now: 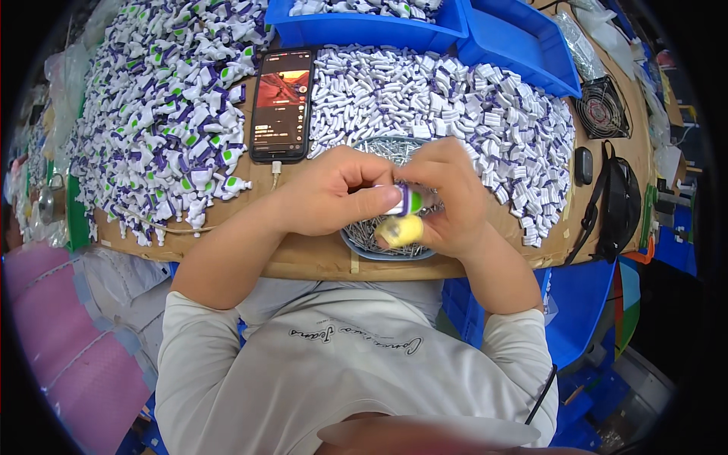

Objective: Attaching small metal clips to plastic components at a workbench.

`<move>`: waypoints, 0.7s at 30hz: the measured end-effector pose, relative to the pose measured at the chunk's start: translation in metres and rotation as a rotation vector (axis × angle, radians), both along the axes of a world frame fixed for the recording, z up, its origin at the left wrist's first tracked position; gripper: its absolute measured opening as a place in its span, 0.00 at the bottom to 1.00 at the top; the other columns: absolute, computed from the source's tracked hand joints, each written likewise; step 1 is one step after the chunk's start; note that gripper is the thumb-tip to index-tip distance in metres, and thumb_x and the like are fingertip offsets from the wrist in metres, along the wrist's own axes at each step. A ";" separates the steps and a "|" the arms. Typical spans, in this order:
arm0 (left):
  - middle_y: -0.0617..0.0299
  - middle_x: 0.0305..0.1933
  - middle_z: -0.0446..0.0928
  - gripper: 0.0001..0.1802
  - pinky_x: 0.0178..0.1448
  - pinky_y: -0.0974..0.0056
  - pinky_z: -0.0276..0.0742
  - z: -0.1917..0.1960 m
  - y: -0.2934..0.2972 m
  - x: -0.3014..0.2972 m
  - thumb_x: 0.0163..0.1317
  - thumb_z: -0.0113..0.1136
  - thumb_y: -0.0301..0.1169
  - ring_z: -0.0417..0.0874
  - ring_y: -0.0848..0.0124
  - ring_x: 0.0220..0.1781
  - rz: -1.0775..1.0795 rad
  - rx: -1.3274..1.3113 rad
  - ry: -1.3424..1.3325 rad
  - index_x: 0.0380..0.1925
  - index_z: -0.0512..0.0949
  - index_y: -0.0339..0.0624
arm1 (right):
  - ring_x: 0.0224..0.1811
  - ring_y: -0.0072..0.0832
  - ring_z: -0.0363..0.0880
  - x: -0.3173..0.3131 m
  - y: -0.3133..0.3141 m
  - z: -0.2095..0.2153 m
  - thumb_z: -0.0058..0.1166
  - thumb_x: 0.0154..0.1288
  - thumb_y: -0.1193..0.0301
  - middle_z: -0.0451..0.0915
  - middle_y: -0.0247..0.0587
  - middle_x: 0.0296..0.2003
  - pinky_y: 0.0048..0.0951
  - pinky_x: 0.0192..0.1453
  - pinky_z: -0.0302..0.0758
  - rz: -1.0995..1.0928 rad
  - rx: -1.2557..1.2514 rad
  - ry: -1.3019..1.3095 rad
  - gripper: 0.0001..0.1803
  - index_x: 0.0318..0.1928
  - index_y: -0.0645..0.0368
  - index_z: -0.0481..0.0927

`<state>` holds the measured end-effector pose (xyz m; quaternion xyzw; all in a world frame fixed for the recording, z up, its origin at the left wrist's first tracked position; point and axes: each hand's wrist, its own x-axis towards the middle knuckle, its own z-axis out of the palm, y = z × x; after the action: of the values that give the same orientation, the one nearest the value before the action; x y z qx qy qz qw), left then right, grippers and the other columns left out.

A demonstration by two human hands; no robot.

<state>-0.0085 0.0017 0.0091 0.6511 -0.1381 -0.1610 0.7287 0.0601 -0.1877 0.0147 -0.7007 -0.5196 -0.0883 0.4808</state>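
Note:
Over a bowl, both of my hands are closed on a small white, purple and green plastic part (pixel 407 199). My left hand (pixel 334 189) pinches its white end between thumb and forefinger. My right hand (pixel 453 201) grips the green end, its fingers slightly smeared by motion. At the tip of the right thumb is a yellow piece (pixel 400 231); whether it wraps the thumb or is held, I cannot tell. Beneath the hands, the grey-blue bowl (pixel 356 248) holds many thin metal pins or screws (pixel 371 236), partly hidden by the hands.
Similar white, purple and green parts (pixel 171 114) are heaped at left, and small white and purple pieces (pixel 455 106) at right. A phone (pixel 281 106) with a cable lies between. Blue bins (pixel 364 30) stand behind; a fan (pixel 603 108), small black case (pixel 583 165) and black pouch (pixel 620 201) lie right.

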 end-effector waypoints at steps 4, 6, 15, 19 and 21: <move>0.72 0.19 0.71 0.13 0.28 0.74 0.63 0.004 0.020 0.010 0.64 0.56 0.34 0.67 0.85 0.24 -0.014 0.112 -0.021 0.24 0.76 0.37 | 0.39 0.35 0.68 0.000 -0.009 0.001 0.67 0.46 0.49 0.70 0.41 0.37 0.36 0.43 0.65 -0.060 0.157 -0.079 0.30 0.42 0.56 0.74; 0.66 0.29 0.78 0.14 0.34 0.74 0.67 0.007 0.034 0.019 0.66 0.53 0.36 0.75 0.81 0.32 0.150 -0.151 0.078 0.33 0.80 0.37 | 0.37 0.34 0.68 0.003 -0.008 -0.001 0.67 0.46 0.47 0.70 0.40 0.36 0.34 0.42 0.63 -0.047 0.181 -0.120 0.32 0.44 0.56 0.73; 0.53 0.43 0.78 0.18 0.51 0.59 0.73 0.012 0.108 0.014 0.61 0.51 0.35 0.78 0.60 0.45 0.918 1.059 -0.531 0.48 0.77 0.39 | 0.40 0.36 0.72 -0.002 0.001 0.004 0.67 0.44 0.62 0.76 0.37 0.38 0.35 0.43 0.67 0.125 -0.042 -0.135 0.24 0.43 0.55 0.76; 0.53 0.42 0.78 0.13 0.49 0.55 0.75 0.008 0.119 0.005 0.57 0.50 0.30 0.78 0.55 0.44 0.768 1.612 -0.206 0.40 0.80 0.43 | 0.45 0.38 0.71 -0.005 0.002 0.005 0.65 0.41 0.68 0.76 0.34 0.43 0.39 0.48 0.66 0.202 -0.411 -0.177 0.23 0.43 0.52 0.80; 0.56 0.41 0.79 0.11 0.47 0.54 0.75 0.005 0.122 0.006 0.59 0.50 0.30 0.79 0.55 0.44 0.701 1.589 -0.215 0.38 0.81 0.44 | 0.49 0.34 0.71 -0.008 0.003 0.004 0.61 0.36 0.75 0.76 0.30 0.43 0.38 0.53 0.62 0.217 -0.543 -0.128 0.25 0.42 0.48 0.80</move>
<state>-0.0028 0.1239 0.0146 0.9829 0.1550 0.0860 0.0497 0.0517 -0.1845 0.0183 -0.7371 -0.6253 0.0616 0.2487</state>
